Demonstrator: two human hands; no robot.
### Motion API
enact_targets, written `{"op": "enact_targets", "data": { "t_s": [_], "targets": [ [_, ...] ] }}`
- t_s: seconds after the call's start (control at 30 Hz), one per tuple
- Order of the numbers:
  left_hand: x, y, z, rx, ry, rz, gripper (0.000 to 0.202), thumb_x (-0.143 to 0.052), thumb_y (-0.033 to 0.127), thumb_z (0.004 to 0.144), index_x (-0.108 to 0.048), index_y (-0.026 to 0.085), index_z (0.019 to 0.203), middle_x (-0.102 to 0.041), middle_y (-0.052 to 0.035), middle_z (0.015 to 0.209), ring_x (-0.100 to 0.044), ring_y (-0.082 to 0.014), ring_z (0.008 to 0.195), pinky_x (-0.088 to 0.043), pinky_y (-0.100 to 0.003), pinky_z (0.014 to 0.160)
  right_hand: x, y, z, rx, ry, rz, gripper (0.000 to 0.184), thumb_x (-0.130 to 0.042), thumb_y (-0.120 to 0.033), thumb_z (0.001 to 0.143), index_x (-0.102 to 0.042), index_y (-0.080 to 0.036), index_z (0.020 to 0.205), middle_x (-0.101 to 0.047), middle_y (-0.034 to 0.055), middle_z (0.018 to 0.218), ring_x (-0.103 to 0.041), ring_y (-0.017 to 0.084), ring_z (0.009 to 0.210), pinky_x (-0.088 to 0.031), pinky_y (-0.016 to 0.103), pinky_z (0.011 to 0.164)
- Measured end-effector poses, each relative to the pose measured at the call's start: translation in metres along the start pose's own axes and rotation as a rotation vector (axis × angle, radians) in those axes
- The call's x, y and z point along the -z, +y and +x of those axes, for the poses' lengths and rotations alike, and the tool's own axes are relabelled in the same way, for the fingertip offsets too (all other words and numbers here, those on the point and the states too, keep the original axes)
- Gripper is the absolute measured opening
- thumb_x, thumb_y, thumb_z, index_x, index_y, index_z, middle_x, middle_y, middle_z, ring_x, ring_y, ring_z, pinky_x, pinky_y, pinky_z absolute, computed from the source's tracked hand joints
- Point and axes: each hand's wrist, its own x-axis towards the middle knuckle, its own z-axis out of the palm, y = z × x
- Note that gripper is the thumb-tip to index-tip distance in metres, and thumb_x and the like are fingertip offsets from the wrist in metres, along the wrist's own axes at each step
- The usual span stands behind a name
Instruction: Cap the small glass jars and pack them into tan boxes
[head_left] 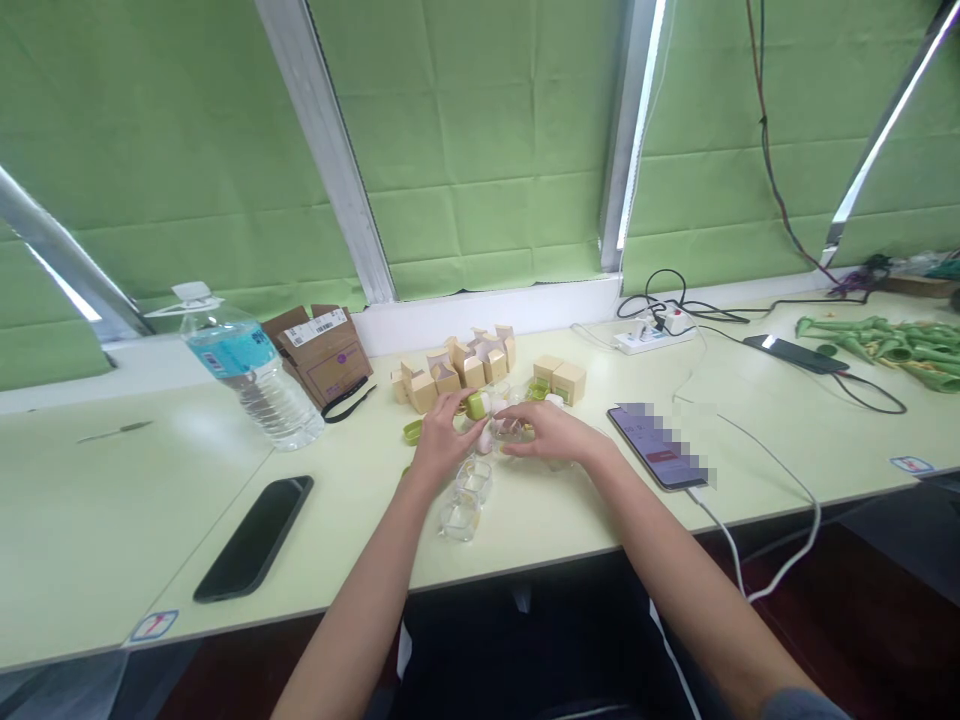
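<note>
My left hand (442, 437) is closed in a pinch on a small green cap (476, 405) over the pale green table (112, 500). My right hand (551, 432) curls round a small clear glass jar (508, 432) just right of it. Both hands meet above the table's middle. Two more clear jars (466, 500) stand just in front of my left hand. Another green cap (412, 431) lies left of my left hand. Behind the hands stand several small tan cartons (457, 370), some with open flaps, and two closed tan cartons (561, 377).
A large water bottle (247, 372) and a brown cardboard box (322, 350) stand at the left. A black phone (255, 537) lies front left. A lit phone (660, 447) on a white cable lies right. A power strip (652, 335), another phone (795, 353) and green plastic pieces (892, 345) lie far right.
</note>
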Motion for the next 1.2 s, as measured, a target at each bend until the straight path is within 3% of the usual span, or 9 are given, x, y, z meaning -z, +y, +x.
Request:
{"op": "enact_targets", "data": {
  "t_s": [0.2, 0.4, 0.67, 1.2],
  "targets": [
    [0.000, 0.001, -0.001, -0.031, 0.011, -0.047, 0.044, -0.074, 0.035, 0.086, -0.061, 0.025, 0.127, -0.069, -0.0064, 0.116, -0.066, -0.0233, 0.107, -0.054, -0.040, 0.095, -0.003, 0.005, 0.002, -0.004, 0.085, -0.011, 0.054, -0.074, -0.033, 0.085, -0.062, -0.021, 0.137, -0.072, 0.0128, 0.123, -0.070, 0.027, 0.109, -0.054, 0.039, 0.093],
    [0.000, 0.001, -0.001, -0.062, -0.009, -0.084, 0.046, -0.075, 0.039, 0.086, -0.062, 0.026, 0.128, -0.070, -0.0069, 0.121, -0.066, -0.0240, 0.111, -0.054, -0.042, 0.098, -0.005, 0.006, 0.002, -0.015, 0.115, -0.015, 0.070, -0.076, -0.029, 0.083, -0.050, -0.022, 0.148, -0.070, 0.0126, 0.129, -0.069, 0.028, 0.114, -0.054, 0.039, 0.096],
    [0.000, -0.002, 0.000, -0.110, -0.030, -0.133, 0.045, -0.076, 0.040, 0.085, -0.065, 0.029, 0.127, -0.071, -0.0075, 0.120, -0.066, -0.0252, 0.113, -0.052, -0.044, 0.099, -0.006, 0.010, 0.004, 0.029, 0.185, 0.014, 0.075, -0.076, -0.030, 0.084, -0.044, -0.024, 0.152, -0.067, 0.0118, 0.132, -0.067, 0.027, 0.116, -0.052, 0.044, 0.102],
    [0.000, -0.002, 0.000, -0.151, -0.031, -0.172, 0.047, -0.077, 0.032, 0.085, -0.065, 0.025, 0.129, -0.072, -0.0082, 0.123, -0.067, -0.0245, 0.113, -0.053, -0.042, 0.100, -0.008, 0.015, 0.006, 0.160, 0.364, 0.049, 0.045, -0.063, -0.036, 0.096, -0.059, -0.025, 0.139, -0.067, 0.0085, 0.135, -0.064, 0.025, 0.124, -0.051, 0.043, 0.108]
  ]
}}
